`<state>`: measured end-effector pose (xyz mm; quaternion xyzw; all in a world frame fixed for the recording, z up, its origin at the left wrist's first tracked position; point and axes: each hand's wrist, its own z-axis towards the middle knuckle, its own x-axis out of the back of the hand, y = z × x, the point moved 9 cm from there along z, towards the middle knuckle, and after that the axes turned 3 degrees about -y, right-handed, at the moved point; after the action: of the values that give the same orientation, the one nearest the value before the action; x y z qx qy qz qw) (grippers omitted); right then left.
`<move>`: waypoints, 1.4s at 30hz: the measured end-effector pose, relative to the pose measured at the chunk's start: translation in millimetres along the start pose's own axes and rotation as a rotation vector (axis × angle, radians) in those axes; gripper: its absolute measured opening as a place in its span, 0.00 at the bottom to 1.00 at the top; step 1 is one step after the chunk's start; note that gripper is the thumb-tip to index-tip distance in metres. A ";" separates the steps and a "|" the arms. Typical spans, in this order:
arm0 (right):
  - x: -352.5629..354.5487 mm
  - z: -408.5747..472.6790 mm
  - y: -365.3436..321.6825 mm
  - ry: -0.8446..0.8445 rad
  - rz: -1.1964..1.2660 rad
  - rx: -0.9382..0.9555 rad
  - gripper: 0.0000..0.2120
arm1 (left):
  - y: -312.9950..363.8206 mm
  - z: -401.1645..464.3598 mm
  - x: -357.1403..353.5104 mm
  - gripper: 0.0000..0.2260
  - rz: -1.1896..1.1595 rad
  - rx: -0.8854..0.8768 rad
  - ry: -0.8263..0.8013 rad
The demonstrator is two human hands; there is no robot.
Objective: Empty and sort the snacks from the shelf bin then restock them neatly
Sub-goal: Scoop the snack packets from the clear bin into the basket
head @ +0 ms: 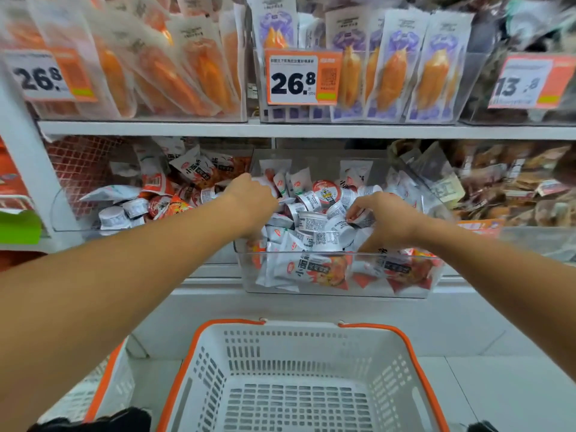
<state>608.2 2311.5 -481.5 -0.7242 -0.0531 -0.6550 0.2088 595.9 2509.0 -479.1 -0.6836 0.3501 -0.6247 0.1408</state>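
A clear plastic shelf bin point(338, 289) sticks out from the lower shelf, filled with small white snack cups point(314, 219) and white-and-orange snack packets point(307, 268). Both of my hands are inside it. My left hand point(249, 205) reaches into the bin's left side with its fingers curled down among the snacks; what it holds is hidden. My right hand point(385, 218) is at the right side, and its fingertips pinch a small snack cup point(361, 217). A white basket point(299, 378) with an orange rim stands empty below the bin.
A second clear bin point(67, 226) with the same snacks stands to the left, and a bin of brown packets point(511, 185) to the right. The upper shelf point(280, 129) carries hanging packets and price tags point(300, 77). A second basket point(103, 388) shows at lower left.
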 end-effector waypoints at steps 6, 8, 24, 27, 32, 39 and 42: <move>-10.1 3.4 -2.5 -0.065 -0.039 -0.016 0.40 | -12.5 7.7 3.9 0.33 -0.016 0.076 -0.131; -2.1 1.7 -4.4 0.038 -0.013 0.008 0.33 | -9.4 9.3 15.3 0.18 -0.050 0.061 -0.046; 90.0 -137.2 -66.5 0.373 0.849 0.326 0.27 | -38.5 -178.1 66.2 0.17 -0.998 -0.070 0.549; 3.3 -149.8 -86.4 0.020 0.818 0.337 0.26 | 33.6 -187.9 24.8 0.17 -0.956 -0.256 0.229; -204.7 -155.5 -83.2 -0.337 0.294 0.231 0.22 | 172.8 -163.2 -119.4 0.13 -0.766 -0.284 -0.241; -340.2 -153.8 -36.8 -0.330 0.346 0.017 0.15 | 255.8 -157.7 -243.6 0.22 -1.111 -0.071 -0.405; -367.1 -159.5 -19.0 -0.441 0.318 -0.067 0.11 | 266.4 -153.7 -238.6 0.23 -1.227 -0.099 -0.420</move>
<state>403.6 2341.6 -824.8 -0.8551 0.0387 -0.4419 0.2685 374.9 2512.3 -799.6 -0.8726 -0.1106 -0.4280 -0.2078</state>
